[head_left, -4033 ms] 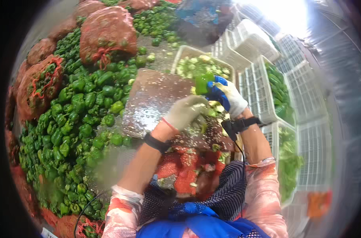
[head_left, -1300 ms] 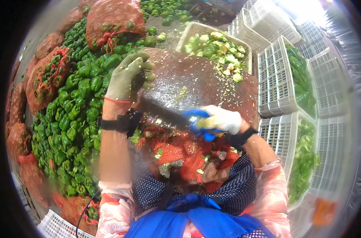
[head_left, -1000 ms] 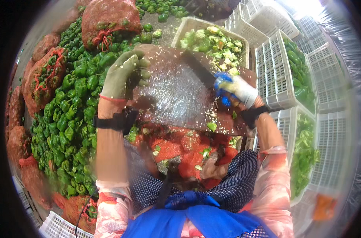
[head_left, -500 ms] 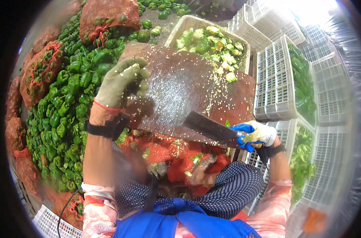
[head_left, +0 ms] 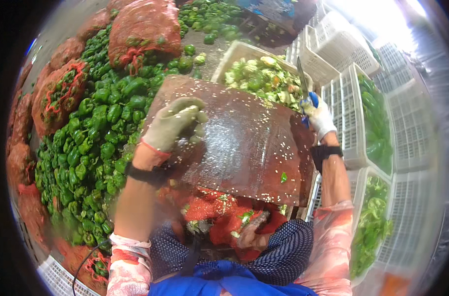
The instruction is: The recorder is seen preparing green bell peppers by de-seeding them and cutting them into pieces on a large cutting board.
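My right hand (head_left: 319, 116), in a white and blue glove, grips a cleaver (head_left: 302, 79) by its handle. The blade points up and away, beside the right end of a tub (head_left: 234, 52) of green pepper cores and trimmings (head_left: 264, 74). Over the left part of a wet brown cutting board (head_left: 244, 143) hovers my left hand (head_left: 177, 123), in a soiled pale glove. Its fingers are loosely curled and apart, and no object shows between them. Pale seeds and a small green pepper scrap (head_left: 283, 177) are scattered on the board.
Whole green peppers (head_left: 81, 163) lie in a large heap on the left, with filled red mesh sacks (head_left: 143, 34) behind and beside them. White crates (head_left: 339, 106) on the right hold cut peppers (head_left: 375, 113). Red netting (head_left: 209, 209) lies under the board's near edge.
My right hand has swung the cleaver from the board's near right corner up to the far right, turning its blade upward. My left hand has shifted slightly right and nearer. The view has tilted slightly.
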### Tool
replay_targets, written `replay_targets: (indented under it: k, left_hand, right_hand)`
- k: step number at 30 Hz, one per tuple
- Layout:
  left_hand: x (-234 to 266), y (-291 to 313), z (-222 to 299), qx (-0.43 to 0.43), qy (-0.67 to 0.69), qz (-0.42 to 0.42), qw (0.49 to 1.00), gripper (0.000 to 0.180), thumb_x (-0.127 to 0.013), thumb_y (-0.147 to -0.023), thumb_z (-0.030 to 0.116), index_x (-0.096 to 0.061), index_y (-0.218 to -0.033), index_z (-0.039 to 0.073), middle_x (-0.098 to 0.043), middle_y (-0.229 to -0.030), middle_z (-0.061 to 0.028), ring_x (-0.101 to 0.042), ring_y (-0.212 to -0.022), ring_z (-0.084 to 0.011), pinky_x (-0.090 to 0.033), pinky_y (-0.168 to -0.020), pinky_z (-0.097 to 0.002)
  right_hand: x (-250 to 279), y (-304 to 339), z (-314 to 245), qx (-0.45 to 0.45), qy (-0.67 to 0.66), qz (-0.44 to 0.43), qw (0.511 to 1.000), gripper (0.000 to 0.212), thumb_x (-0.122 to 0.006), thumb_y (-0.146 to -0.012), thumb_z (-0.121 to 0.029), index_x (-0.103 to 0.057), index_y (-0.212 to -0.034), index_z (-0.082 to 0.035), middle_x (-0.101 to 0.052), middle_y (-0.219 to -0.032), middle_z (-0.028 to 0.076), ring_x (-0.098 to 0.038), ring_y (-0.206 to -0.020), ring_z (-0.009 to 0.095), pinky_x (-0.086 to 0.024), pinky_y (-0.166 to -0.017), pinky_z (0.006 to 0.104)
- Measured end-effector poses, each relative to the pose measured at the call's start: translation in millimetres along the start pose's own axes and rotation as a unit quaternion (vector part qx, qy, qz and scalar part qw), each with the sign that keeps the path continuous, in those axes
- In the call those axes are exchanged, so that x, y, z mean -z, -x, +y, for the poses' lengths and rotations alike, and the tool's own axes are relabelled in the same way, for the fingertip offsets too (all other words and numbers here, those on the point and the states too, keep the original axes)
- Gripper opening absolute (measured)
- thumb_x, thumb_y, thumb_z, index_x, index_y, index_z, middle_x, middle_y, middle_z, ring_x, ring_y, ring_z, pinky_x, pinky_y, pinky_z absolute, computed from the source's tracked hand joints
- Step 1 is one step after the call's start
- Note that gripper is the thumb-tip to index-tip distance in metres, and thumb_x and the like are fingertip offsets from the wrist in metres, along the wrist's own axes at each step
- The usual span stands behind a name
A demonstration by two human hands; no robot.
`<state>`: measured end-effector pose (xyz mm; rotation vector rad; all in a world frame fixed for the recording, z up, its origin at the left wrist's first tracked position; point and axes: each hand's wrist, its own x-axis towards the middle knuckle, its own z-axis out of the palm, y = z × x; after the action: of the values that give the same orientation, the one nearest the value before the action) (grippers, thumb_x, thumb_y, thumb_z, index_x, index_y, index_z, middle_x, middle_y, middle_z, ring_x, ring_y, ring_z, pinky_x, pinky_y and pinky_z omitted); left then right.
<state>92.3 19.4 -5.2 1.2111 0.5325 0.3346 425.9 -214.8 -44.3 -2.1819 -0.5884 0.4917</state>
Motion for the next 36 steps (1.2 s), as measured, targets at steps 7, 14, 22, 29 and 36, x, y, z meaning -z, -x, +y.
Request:
replay_targets:
  k: [7,14,22,29,36]
  left_hand:
    - [-35.2,-2.0,-0.1,-0.053,-0.042,-0.117,0.991,0.026,-0.058,-0.092,0.013,-0.058,-0.114,-0.002,-0.067,-0.087,-0.0071,-0.063,-0.070,-0.0109,-0.052,-0.062,-0.0242]
    - [-9.8,17.5,17.4,-0.099,-0.037,-0.082,0.991,0.023,-0.057,-0.092,0.012,-0.059,-0.112,0.001,-0.065,-0.081,-0.0069,-0.063,-0.068,-0.0118,-0.053,-0.060,-0.0263]
    - [146.9,83.5,98.1,-0.189,-0.113,0.123,0.968,0.039,-0.063,-0.088,0.027,-0.060,-0.116,0.001,-0.066,-0.091,-0.0084,-0.061,-0.073,-0.0107,-0.051,-0.061,-0.0241]
    - [362.6,140.1,-100.3,0.057,-0.367,0.347,0.861,0.035,-0.057,-0.089,0.032,-0.065,-0.111,0.006,-0.069,-0.096,-0.0121,-0.066,-0.083,-0.0196,-0.051,-0.075,-0.0353]
    - [361.7,183.5,-246.6,0.240,-0.464,0.260,0.813,0.038,-0.058,-0.087,0.035,-0.065,-0.114,0.009,-0.066,-0.110,-0.0165,-0.062,-0.102,-0.0335,-0.047,-0.089,-0.0397]
  right_hand:
    - [-23.9,44.1,-6.6,0.149,0.139,-0.014,0.979,0.056,-0.062,-0.083,-0.029,-0.047,-0.134,-0.010,-0.066,-0.106,0.020,-0.064,-0.094,0.036,-0.048,-0.083,0.0423]
    - [-75.7,78.6,-35.2,0.100,0.384,-0.032,0.918,0.060,-0.061,-0.085,-0.026,-0.042,-0.138,-0.007,-0.063,-0.116,0.020,-0.063,-0.103,0.033,-0.048,-0.087,0.0396]
    - [-94.8,124.9,-24.8,0.151,0.402,-0.030,0.903,0.057,-0.062,-0.085,-0.033,-0.048,-0.131,-0.003,-0.059,-0.117,0.022,-0.058,-0.106,0.038,-0.047,-0.087,0.0429]
    - [-136.8,137.9,-23.8,0.201,0.399,0.013,0.894,0.052,-0.060,-0.087,-0.036,-0.052,-0.127,-0.003,-0.058,-0.114,0.024,-0.058,-0.102,0.040,-0.046,-0.087,0.0447]
    - [-134.1,135.3,-10.4,0.171,0.297,0.070,0.937,0.053,-0.063,-0.089,-0.036,-0.052,-0.130,-0.004,-0.058,-0.116,0.019,-0.058,-0.104,0.033,-0.046,-0.088,0.0407]
